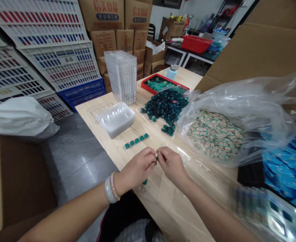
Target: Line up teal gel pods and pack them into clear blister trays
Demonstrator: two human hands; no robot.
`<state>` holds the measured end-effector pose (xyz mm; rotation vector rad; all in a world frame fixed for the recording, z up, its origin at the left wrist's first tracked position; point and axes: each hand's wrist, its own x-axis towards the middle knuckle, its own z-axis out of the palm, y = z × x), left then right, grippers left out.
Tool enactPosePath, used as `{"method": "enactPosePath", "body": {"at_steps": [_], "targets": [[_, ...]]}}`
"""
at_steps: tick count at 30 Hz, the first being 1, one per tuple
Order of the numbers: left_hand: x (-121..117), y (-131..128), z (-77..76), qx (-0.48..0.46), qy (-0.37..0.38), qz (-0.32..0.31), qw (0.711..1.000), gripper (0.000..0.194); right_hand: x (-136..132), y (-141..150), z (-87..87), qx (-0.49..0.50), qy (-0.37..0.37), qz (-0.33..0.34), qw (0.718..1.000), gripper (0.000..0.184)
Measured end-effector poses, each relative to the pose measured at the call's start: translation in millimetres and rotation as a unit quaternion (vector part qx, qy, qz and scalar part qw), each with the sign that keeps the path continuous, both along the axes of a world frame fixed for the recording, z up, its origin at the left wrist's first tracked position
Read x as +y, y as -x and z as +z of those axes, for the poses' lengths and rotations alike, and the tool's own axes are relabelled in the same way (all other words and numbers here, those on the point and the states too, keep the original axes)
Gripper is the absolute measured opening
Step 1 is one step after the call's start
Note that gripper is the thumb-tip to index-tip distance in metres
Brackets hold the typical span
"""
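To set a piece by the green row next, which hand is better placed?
Probably the left hand: it lies closer to the row of green squares, while the right hand sits farther off.

A pale wood-grained rectangular tabletop [115, 148] is finished smooth. Gloss is shown by a crumpled clear plastic bag [258, 99] and a heap of dark-green translucent pieces [166, 102], a matt finish by brown cardboard boxes [102, 43].

Wood tbl [160, 191] w/ clr trays [120, 79], row of green pcs [137, 140], dk-green pile [165, 105], mug [171, 73].

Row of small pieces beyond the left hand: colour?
The row of pieces is teal green; head view.
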<state>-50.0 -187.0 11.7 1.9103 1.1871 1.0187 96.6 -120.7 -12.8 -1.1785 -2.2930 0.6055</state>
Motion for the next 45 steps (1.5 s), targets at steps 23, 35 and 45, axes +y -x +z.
{"method": "enactPosePath", "body": {"at_steps": [23, 35, 45], "targets": [[29, 2, -26.6, -0.194, 0.203, 0.173, 0.944, 0.017, 89, -8, 20.1, 0.188, 0.151, -0.085, 0.967, 0.017], [22, 21, -45.2, -0.167, 0.21, 0.237, 0.934, 0.024, 239, -16, 138.2, 0.023, -0.264, -0.288, 0.92, 0.02], [30, 22, -42.7, -0.507, 0.372, 0.28, 0.726, 0.029, 169, 19, 65.1, -0.113, -0.103, -0.004, 0.988, 0.025]]}}
